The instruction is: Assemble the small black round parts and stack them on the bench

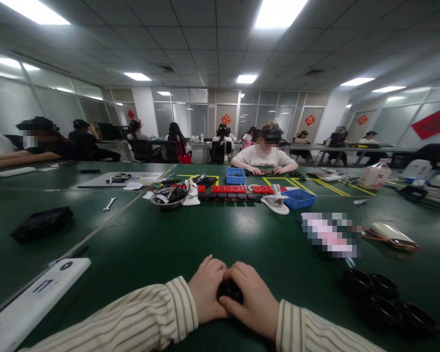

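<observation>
My left hand [208, 289] and my right hand [255, 302] meet at the near middle of the green table [161, 249]. Between them is a black round part [231, 291], mostly covered by my fingers, so its kind is hard to make out. Both hands are closed around it, the right thumb lying across its near side. Striped sleeves cover both forearms. To the right of my right hand lie several black ring-shaped parts [383, 309], close together and somewhat blurred.
A long white panel [40, 298] and a black box-like object [42, 222] lie left, near a wrench [110, 204]. Ahead are cables [170, 195], red strips [229, 188], blue bins [298, 199] and a white clamp [276, 200]. Another person [266, 157] works opposite. A power bank [394, 235] lies right.
</observation>
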`<state>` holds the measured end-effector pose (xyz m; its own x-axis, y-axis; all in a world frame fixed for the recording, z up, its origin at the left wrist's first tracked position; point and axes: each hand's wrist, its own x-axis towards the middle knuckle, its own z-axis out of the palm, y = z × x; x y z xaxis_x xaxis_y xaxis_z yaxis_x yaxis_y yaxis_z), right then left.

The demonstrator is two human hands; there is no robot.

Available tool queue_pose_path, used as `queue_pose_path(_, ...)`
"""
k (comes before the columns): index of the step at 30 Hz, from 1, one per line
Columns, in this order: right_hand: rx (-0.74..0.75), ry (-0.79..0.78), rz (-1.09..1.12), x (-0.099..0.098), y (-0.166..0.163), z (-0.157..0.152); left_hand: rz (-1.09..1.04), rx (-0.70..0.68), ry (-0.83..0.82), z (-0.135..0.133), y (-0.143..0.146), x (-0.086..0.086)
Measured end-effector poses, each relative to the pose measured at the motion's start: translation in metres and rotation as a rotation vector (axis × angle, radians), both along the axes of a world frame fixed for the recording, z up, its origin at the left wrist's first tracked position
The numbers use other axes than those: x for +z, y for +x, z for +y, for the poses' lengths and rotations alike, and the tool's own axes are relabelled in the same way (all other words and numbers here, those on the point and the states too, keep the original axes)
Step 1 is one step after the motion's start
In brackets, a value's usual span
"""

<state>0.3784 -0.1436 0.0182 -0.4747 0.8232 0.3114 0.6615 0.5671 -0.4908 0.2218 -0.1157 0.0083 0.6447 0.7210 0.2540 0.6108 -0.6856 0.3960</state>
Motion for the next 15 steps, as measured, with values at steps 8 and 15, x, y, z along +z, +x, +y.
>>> queue_pose_path(8,0.277,0.104,0.195,0.001,0.005,0.000,0.010,-0.315,-0.146,0.022,-0.006,0.000)
queue_pose_path(15,0.306,0.152,0.266,0.006,0.005,0.000,-0.005,-0.301,-0.114,0.023,-0.006,-0.001)
